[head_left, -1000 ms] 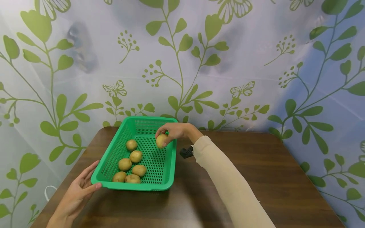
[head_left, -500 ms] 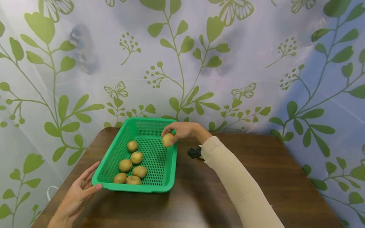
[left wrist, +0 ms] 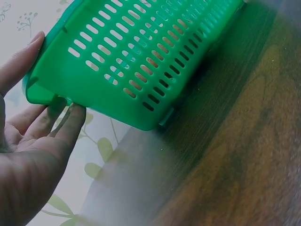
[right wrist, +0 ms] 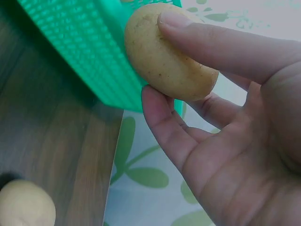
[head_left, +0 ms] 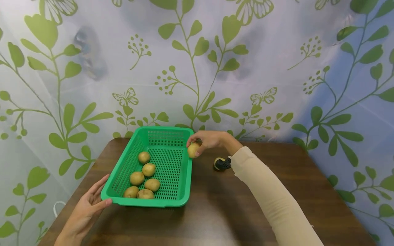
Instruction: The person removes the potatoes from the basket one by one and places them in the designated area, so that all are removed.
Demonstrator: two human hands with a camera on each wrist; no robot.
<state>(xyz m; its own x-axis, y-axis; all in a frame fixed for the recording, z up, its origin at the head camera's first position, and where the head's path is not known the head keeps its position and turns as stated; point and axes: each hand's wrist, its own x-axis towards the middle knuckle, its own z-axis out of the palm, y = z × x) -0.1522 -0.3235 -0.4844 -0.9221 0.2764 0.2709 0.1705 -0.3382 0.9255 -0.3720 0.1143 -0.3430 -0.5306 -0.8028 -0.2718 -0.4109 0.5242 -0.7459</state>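
Observation:
My right hand (head_left: 207, 140) holds a yellow-brown potato (head_left: 193, 150) over the right rim of a green plastic basket (head_left: 186, 184). In the right wrist view, the thumb lies on one side of this potato (right wrist: 164, 61) and fingertips support the other, with the basket's slotted wall (right wrist: 80, 52) right behind. My left hand (head_left: 89, 206) grips the basket's near left corner. The left wrist view shows that thumb on the rim and the fingers under it. Several potatoes (head_left: 149, 169) lie in the basket's left half.
Another potato (right wrist: 26, 207) lies on the brown wooden table (head_left: 264, 171) right of the basket, partly covered in the head view by the black wrist device (head_left: 224, 164). A leaf-patterned curtain (head_left: 215, 68) hangs behind the table. A white cord (head_left: 58, 206) shows at far left.
My right hand has carried the potato rightward from above the basket's inside to its right rim. The potato on the table has come into view. The left hand stays on the basket corner.

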